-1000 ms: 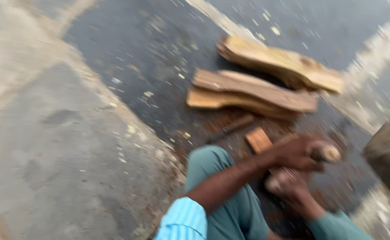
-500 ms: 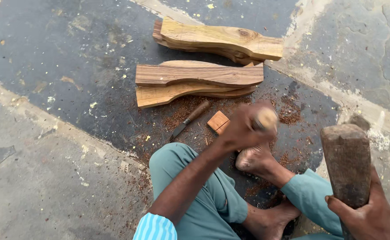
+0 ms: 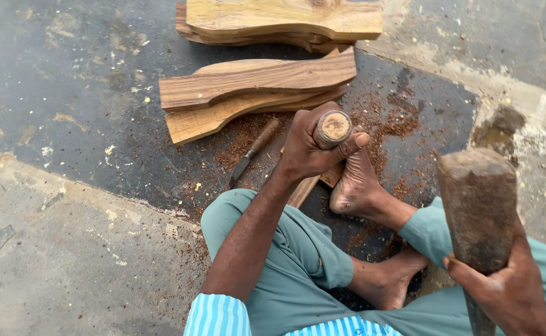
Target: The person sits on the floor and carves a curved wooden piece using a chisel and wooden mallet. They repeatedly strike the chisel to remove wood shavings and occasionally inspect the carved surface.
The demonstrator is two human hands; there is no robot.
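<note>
My left hand point(image 3: 310, 146) grips the round wooden handle of a chisel point(image 3: 333, 127), held upright over a small wooden workpiece point(image 3: 304, 186) that my bare foot point(image 3: 355, 183) pins to the dark floor. My right hand point(image 3: 509, 289) is shut on a heavy wooden mallet point(image 3: 479, 205), raised at the right of the view, apart from the chisel. I sit on the ground in teal trousers with a striped blue sleeve showing.
Curved carved wood planks point(image 3: 254, 90) lie stacked just beyond the chisel, with more planks point(image 3: 282, 22) at the top edge. A second chisel point(image 3: 253, 152) lies on the floor amid reddish sawdust point(image 3: 397, 121). Pale concrete point(image 3: 55, 261) borders the dark slab.
The view has steadied and moved closer. My left hand stays on the chisel handle above the workpiece. The mallet in my right hand has come up higher into view at the right.
</note>
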